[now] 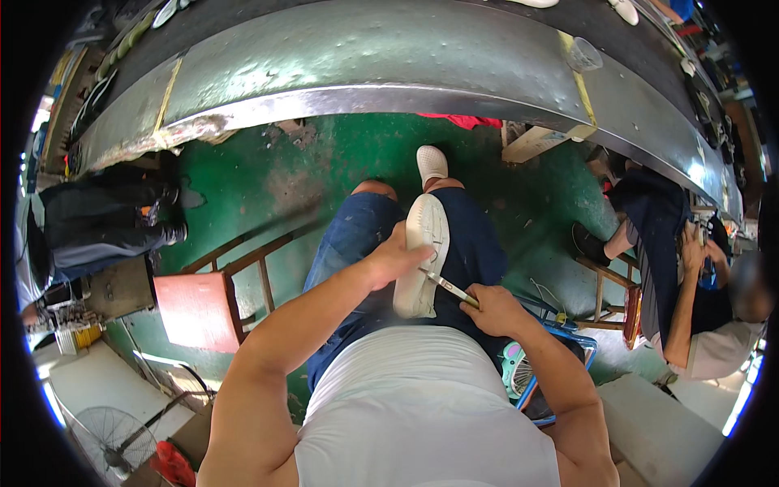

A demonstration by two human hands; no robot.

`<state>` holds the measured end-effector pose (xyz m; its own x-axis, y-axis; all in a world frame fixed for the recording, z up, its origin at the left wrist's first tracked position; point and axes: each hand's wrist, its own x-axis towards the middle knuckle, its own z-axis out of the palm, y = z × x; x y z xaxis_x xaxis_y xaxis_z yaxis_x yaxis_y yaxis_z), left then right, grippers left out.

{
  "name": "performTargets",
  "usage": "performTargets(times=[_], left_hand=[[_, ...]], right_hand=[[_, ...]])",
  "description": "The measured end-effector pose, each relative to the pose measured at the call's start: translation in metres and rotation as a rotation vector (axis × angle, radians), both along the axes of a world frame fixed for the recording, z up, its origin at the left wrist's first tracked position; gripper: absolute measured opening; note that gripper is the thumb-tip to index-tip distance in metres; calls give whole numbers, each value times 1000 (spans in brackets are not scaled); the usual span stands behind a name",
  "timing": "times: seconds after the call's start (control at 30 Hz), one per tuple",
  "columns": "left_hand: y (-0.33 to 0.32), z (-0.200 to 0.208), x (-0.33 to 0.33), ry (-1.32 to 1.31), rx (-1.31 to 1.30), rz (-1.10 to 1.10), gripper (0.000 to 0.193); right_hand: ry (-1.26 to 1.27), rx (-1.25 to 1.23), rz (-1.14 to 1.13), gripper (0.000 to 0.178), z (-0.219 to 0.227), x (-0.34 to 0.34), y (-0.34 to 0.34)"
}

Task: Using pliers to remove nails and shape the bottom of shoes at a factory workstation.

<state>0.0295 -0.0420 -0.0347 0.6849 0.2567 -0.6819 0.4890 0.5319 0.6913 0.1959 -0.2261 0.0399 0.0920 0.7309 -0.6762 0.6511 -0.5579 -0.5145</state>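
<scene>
A cream-white shoe rests across my lap with one end pointing away from me. My left hand is closed around its side, thumb lying over the upper. In my right hand is a slim pen-like tool with a pale shaft, gripped near its rear end. The tool's narrow tip touches or nearly touches the shoe's upper, close to my left thumb; its exact kind cannot be made out.
A long metal-edged bench curves across the front, carrying a clear plastic cup. A red-topped stool stands left, a fan lower left. Co-workers are at the right and left.
</scene>
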Motion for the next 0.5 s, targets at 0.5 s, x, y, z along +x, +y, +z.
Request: performTargets(times=[0.5], left_hand=[[-51,-12,-4,116,743,-2,100]], right_hand=[[308,-212,-51,28,-11,20,-30]])
